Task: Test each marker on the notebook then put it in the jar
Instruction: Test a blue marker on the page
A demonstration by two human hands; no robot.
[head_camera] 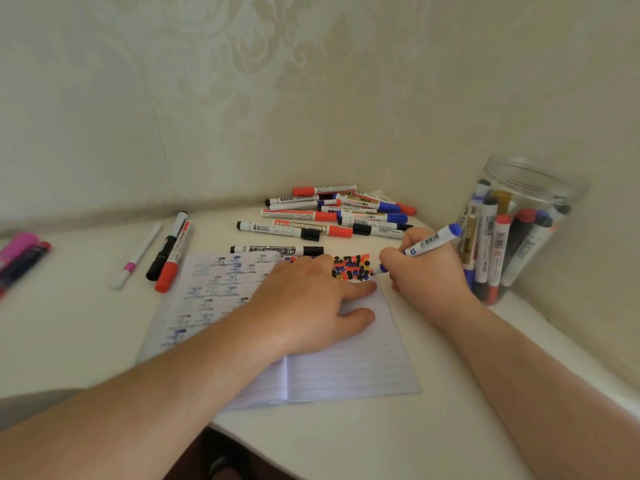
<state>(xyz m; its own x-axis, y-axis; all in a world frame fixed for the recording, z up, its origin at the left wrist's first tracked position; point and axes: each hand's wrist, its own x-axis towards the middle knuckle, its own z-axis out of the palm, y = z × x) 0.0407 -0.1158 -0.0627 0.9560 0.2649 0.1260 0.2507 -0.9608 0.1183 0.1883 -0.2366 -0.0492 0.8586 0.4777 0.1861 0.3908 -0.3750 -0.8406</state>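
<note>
One blue marker (420,248) is pinched in your right hand (427,271), tip on the lined paper notebook (353,362); your left hand (304,299) presses flat. Clear round jar (519,223) at two o'clock.

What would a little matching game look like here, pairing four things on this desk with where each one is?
Things:
1. blue marker
2. jar
3. left hand
4. pink and white pen

Places:
A. lying on the desk left of the notebook
B. resting flat on the open notebook
C. standing at the right, part filled with markers
D. gripped in the right hand, tip at the coloured dots

Pairs: 1-D, 2-C, 3-B, 4-A
</note>
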